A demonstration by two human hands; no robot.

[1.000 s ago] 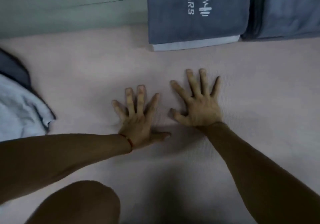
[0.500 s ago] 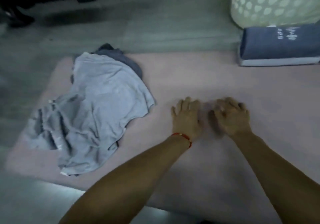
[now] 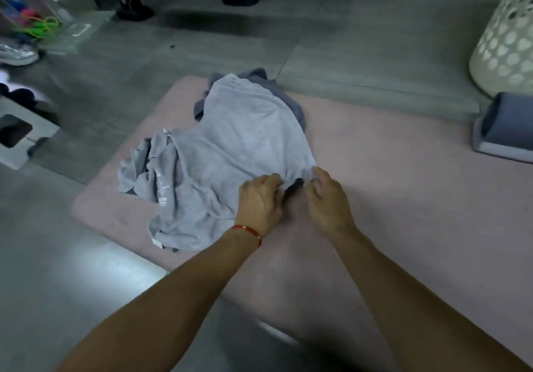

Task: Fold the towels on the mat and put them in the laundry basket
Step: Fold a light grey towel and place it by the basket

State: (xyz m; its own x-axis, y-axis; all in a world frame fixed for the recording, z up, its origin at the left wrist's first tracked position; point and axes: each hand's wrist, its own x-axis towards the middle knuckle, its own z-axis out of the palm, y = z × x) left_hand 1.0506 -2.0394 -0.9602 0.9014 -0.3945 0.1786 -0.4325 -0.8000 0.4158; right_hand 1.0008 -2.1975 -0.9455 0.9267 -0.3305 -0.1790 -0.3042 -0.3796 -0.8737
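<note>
A crumpled light grey towel lies in a heap on the pink mat, with a darker grey-blue towel partly hidden under it at the far side. My left hand and my right hand both pinch the near right edge of the light grey towel, close together. A folded dark blue towel rests on the mat's far right edge. The pale perforated laundry basket stands on the floor behind it.
Grey tiled floor surrounds the mat. Black furniture legs stand at the back. A clear box with colourful items, a shoe and a white device sit at the left.
My view swung left from the folded towels to the crumpled heap. Both hands left the bare mat, moved left and took hold of the light grey towel's edge.
</note>
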